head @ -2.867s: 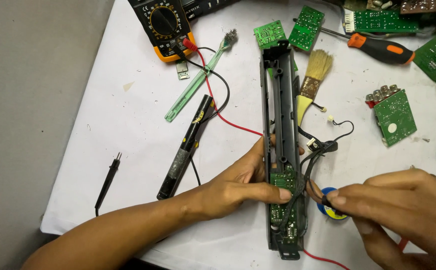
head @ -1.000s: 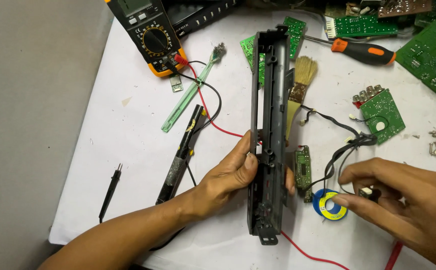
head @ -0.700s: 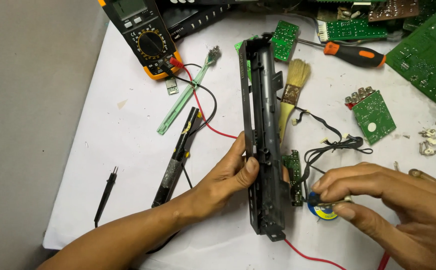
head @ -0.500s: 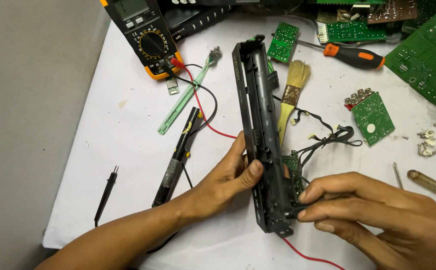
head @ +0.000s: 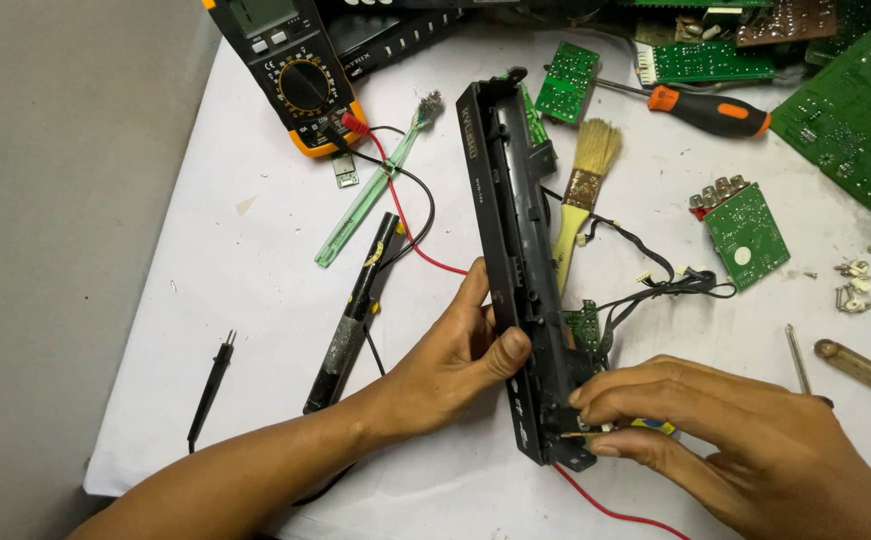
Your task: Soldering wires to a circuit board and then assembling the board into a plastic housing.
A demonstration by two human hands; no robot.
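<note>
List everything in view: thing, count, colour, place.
long plastic housing: 1, black, centre, tipped on edge
multimeter: 1, black and orange, top left
paintbrush: 1, yellow handle, right of housing
screwdriver: 1, orange and black, top right
small circuit board: 1, green, right
soldering iron: 1, black, left of housing
probe: 1, black, far left
left hand: grips housing
right hand: fingers at housing's lower end

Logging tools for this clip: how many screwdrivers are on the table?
2. An orange-and-black screwdriver lies at the top right by the circuit boards; a brown-handled screwdriver lies at the right edge, beyond the right hand. More may be hidden under boards.
</note>
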